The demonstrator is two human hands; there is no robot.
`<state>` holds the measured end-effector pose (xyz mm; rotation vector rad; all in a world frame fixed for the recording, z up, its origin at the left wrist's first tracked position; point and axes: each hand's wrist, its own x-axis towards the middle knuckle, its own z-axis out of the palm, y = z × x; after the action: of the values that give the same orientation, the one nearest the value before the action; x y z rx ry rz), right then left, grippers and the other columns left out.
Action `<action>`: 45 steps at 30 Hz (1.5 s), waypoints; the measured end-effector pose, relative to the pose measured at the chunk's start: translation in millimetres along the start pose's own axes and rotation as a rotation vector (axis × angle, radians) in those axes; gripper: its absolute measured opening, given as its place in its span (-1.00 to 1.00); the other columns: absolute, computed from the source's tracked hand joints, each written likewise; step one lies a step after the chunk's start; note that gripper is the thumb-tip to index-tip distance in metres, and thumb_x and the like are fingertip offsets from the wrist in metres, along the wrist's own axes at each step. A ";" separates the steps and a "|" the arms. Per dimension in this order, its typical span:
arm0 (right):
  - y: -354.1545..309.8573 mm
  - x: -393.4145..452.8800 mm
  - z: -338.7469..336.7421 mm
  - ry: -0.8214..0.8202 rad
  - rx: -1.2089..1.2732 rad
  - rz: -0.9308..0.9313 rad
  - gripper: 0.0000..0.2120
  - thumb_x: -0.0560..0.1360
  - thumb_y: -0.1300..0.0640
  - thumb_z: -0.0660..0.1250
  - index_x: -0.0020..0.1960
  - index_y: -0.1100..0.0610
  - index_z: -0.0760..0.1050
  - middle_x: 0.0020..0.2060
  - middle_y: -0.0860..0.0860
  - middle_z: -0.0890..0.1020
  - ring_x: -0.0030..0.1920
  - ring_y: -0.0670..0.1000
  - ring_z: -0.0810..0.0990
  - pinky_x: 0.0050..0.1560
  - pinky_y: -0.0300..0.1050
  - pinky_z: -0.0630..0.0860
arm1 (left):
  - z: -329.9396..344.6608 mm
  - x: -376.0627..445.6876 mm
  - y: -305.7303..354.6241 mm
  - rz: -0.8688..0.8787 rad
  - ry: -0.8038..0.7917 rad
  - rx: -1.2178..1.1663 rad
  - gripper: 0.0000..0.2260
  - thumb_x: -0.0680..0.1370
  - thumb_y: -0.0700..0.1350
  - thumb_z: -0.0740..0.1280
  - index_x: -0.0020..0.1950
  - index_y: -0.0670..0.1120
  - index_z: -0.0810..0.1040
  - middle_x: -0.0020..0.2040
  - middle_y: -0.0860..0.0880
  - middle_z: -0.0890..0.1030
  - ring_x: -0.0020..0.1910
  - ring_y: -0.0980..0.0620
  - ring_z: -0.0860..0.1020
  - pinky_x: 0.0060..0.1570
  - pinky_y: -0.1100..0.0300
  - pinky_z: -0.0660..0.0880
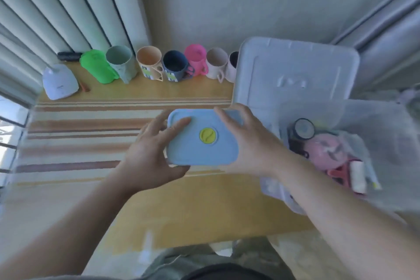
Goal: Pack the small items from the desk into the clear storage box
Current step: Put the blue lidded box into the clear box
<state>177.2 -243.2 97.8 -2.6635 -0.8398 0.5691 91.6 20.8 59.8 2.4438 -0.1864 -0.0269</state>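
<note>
both hands, the left hand (151,152) and right hand (251,143), are gripping the blue lidded container (202,137) at mid-frame with fingers curled over its edges, seemingly carrying it toward the clear storage box (372,125) at right, where it is needing lowering among the packed items.

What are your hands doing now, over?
Left hand and right hand grip blue container above desk. Clear box open at right. Nothing in the way.
</note>
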 end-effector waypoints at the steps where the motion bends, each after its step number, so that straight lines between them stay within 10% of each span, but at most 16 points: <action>1: 17.9 -16.1 -19.5 0.026 0.017 0.002 0.22 0.23 -0.30 0.59 0.65 -0.27 -0.11 0.57 -0.09 0.01 0.53 0.07 0.29 0.35 0.08 0.50 | 2.4 15.0 22.6 0.048 -0.001 -0.016 -0.13 0.30 0.22 0.54 0.58 0.19 0.33 0.57 -0.03 0.26 0.29 -0.11 0.49 0.36 -0.09 0.41; 7: 147.8 -122.5 -70.8 0.186 0.120 0.108 0.12 0.14 -0.21 0.59 0.61 -0.24 0.15 0.53 -0.13 0.15 0.48 -0.05 0.37 0.39 -0.02 0.49 | 83.2 81.3 161.3 0.187 -0.066 -0.086 -0.26 0.35 0.16 0.56 0.51 0.21 0.41 0.58 -0.02 0.24 0.22 0.01 0.53 0.38 -0.01 0.40; 12: 271.7 -184.2 -85.5 0.304 0.116 0.259 0.14 0.15 -0.23 0.59 0.63 -0.15 0.16 0.56 -0.08 0.12 0.54 0.03 0.30 0.40 -0.04 0.45 | 173.5 138.8 258.8 0.197 -0.108 -0.177 -0.37 0.45 -0.09 0.53 0.50 0.06 0.45 0.55 -0.01 0.25 0.21 0.24 0.46 0.14 0.55 0.33; 19: 393.4 -183.9 -94.6 0.086 -0.017 0.377 0.10 0.25 -0.08 0.54 0.67 -0.17 0.06 0.60 -0.07 -0.10 0.57 0.17 0.20 0.47 0.02 0.39 | 267.2 218.6 319.7 -0.016 -0.342 -0.027 -0.45 0.54 0.04 0.39 0.53 0.08 0.44 0.49 -0.03 0.42 0.28 -0.10 0.55 0.33 0.08 0.45; 29: 424.5 -161.6 -43.2 0.094 -0.065 0.380 -0.08 0.46 0.15 0.49 0.67 -0.18 0.09 0.69 0.06 -0.13 0.41 0.33 0.38 0.44 0.14 0.40 | 311.0 223.9 321.3 -0.067 -0.379 0.129 -0.35 0.59 0.04 0.36 0.65 0.08 0.21 0.61 -0.17 0.14 0.45 -0.23 0.37 0.45 -0.07 0.36; 35: 428.7 -168.9 -19.6 0.331 -0.188 0.245 -0.16 0.28 0.36 0.59 0.51 0.06 0.44 0.50 0.25 0.40 0.30 0.33 0.49 0.30 0.18 0.39 | 311.4 226.9 316.0 -0.039 -0.264 0.035 -0.59 0.63 0.07 0.33 0.49 0.07 0.51 0.55 -0.14 0.35 0.33 -0.12 0.53 0.32 -0.02 0.47; 45: 423.2 -182.9 -22.8 0.237 0.121 0.222 -0.35 0.45 0.29 0.39 0.53 0.13 0.45 0.55 0.03 0.41 0.51 0.12 0.38 0.48 0.09 0.43 | 312.0 251.3 332.2 -0.166 -0.268 -0.081 -0.87 0.49 0.15 0.49 -0.02 0.15 0.74 0.08 0.09 0.56 -0.16 0.22 0.58 0.09 0.22 0.51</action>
<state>253.7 -689.2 6.8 -2.6603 -0.4329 0.3310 276.8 -465.1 38.1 2.3611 -0.0979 -0.4278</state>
